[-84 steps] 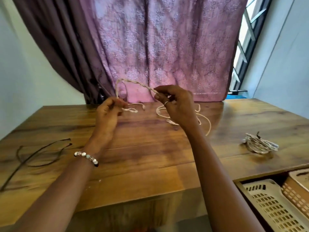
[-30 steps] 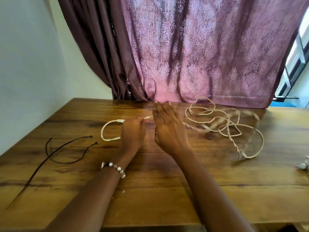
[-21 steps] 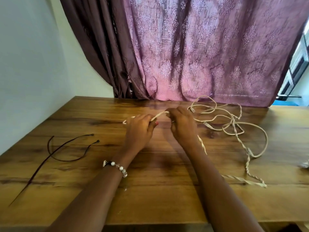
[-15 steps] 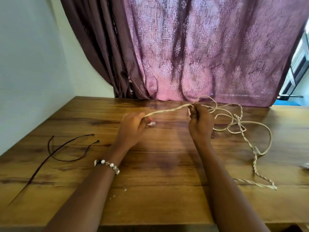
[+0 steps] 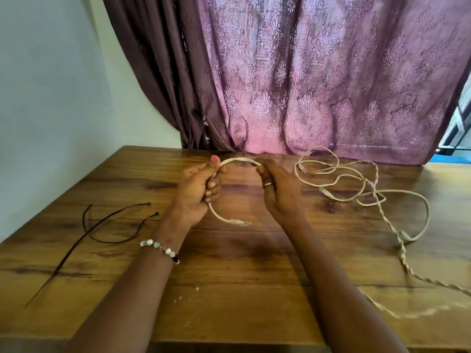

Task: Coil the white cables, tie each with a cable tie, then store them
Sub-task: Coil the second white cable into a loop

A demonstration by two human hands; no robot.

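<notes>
Hands (image 5: pixel 196 192) (image 5: pixel 277 189) bend white cable (image 5: pixel 238 160) above table (image 5: pixel 242 289).

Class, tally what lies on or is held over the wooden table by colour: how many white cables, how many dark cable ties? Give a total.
White cables: the tangle cannot be separated, so no sure count; one end is held by the left hand and right hand.
Dark cable ties: 2
Total: 2 ties plus the cables.

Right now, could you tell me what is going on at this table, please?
A person is starting to coil a white cable. The left hand grips it near its plug end, and the right hand bends the first loop toward it. The remaining length lies loose and tangled on the wooden table to the right. Dark cable ties wait unused on the left.
</notes>
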